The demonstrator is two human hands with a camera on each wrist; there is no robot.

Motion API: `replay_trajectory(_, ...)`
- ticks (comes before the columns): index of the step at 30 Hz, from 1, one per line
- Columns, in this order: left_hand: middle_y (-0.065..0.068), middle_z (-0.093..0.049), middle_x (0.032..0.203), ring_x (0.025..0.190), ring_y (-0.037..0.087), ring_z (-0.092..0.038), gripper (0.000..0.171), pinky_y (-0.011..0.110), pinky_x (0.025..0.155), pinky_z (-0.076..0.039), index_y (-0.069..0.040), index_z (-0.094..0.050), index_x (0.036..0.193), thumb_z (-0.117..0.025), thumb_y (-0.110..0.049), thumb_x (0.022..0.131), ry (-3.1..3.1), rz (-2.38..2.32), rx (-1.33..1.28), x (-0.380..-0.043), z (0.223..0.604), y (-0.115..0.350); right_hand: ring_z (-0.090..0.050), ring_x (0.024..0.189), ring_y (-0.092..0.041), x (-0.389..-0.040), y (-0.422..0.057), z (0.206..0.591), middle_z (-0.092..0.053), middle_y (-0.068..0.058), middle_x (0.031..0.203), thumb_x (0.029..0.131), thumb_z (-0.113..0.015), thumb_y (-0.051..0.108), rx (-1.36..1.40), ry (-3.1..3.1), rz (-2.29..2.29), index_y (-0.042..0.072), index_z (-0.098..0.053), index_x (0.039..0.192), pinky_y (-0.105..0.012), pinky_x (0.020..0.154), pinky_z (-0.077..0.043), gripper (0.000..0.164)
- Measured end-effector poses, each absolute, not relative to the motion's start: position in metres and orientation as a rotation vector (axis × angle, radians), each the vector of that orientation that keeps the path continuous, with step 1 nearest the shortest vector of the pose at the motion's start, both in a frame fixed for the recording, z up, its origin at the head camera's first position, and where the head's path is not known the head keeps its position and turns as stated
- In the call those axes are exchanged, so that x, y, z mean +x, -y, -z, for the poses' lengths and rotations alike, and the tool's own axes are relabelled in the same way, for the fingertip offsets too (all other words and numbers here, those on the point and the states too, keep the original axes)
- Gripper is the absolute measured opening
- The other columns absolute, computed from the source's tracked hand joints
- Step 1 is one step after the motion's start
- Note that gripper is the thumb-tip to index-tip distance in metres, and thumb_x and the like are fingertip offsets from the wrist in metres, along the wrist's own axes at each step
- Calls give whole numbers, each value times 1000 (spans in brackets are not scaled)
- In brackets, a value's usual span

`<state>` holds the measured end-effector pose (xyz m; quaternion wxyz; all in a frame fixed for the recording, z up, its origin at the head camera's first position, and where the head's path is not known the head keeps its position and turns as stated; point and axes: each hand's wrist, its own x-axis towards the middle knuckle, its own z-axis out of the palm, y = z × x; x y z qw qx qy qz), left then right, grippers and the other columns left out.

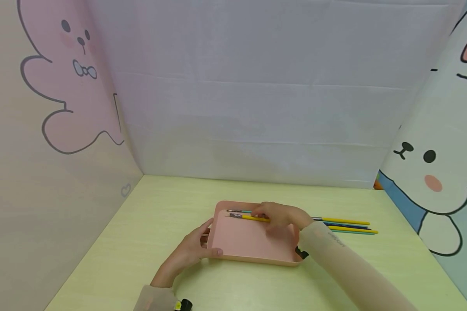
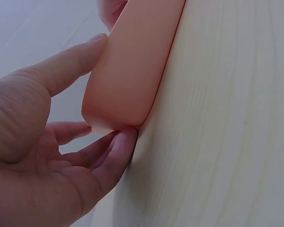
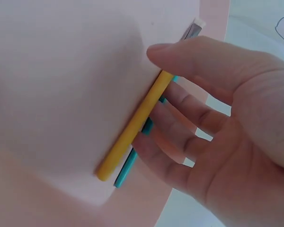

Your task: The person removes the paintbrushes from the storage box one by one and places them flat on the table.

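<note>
A shallow pink tray (image 1: 241,242) sits on the table, and my left hand (image 1: 190,248) grips its left end. In the left wrist view the thumb presses one side of the tray's wall (image 2: 128,71) while fingertips meet its corner. Inside the tray, along the far side, lie a yellow paintbrush (image 1: 251,217) and a teal-handled paintbrush (image 1: 246,211), bristles pointing left. My right hand (image 1: 280,216) reaches over them and pinches the yellow one, its thumb across the handle (image 3: 132,125) and fingers along the other side. The teal handle (image 3: 125,170) runs close beside it, partly behind the fingers.
Several more paintbrushes (image 1: 352,229) with yellow, teal and dark blue handles lie side by side on the table, right of the tray, partly behind the right forearm. A white sheet (image 1: 257,129) closes off the back; cartoon-printed panels (image 1: 74,181) stand at both sides.
</note>
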<state>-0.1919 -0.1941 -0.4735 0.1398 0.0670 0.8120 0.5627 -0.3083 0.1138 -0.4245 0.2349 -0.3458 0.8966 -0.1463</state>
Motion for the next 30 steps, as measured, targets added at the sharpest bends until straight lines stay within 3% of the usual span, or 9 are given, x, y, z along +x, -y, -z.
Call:
replay_trajectory(11, 12, -60, 145, 123, 29, -63, 110, 49, 102, -53, -14, -28, 169, -94, -22, 82, -2337, -1641, 196, -192, 473, 194, -60, 112, -20, -305, -112, 423, -64, 4, 120, 91, -68, -12, -847, -2418, 497, 23, -69, 132, -43, 105, -50, 54)
replay_trajectory(19, 12, -60, 145, 121, 27, -63, 108, 48, 102, -53, -14, -29, 169, -94, -22, 83, -2339, -1631, 191, -190, 472, 192, -57, 104, -25, -302, -111, 424, -61, -1, 104, 88, -62, -20, -816, -2404, 539, 24, -68, 119, -37, 90, -48, 54)
replay_trajectory(30, 14, -60, 144, 123, 29, -63, 107, 47, 103, -53, -11, -28, 169, -93, -20, 84, -2357, -1616, 195, -190, 472, 190, -58, 101, -19, -304, -112, 428, -64, 4, 103, 87, -56, -25, -770, -2411, 563, 29, -67, 115, -36, 89, -49, 62)
